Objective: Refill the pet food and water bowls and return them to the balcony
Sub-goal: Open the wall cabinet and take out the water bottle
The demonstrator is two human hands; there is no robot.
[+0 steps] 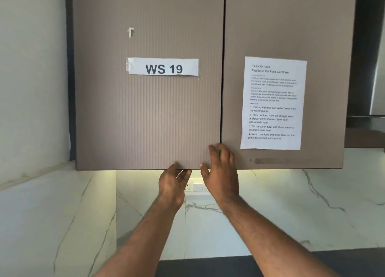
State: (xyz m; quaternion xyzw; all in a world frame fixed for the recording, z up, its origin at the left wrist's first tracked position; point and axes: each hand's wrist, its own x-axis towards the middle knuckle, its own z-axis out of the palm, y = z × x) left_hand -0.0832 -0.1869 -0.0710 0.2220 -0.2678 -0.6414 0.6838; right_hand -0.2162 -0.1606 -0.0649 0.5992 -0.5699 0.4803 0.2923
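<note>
Left hand [174, 180]: yours, fingers hooked under the bottom edge of the left cupboard door [145, 110], gripping it.
Right hand [220, 168]: yours, fingers straight, resting flat across the seam onto the right cupboard door [281, 26].
Bowls: out of view.
Labels: "WS 19" strip [163, 66]; instruction sheet [273, 102].
Wall: marble, socket [188, 187] below.

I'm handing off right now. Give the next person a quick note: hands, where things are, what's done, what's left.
Left hand: fingers hooked under the bottom edge of the left cabinet door, a light grip.
Right hand: open, fingers flat on the door seam.
Both doors look closed; right cabinet door carries the task sheet.
Bowls and pet food: not in view.
Done: nothing visible.
Left: open cabinet, refill bowls, return them.
</note>
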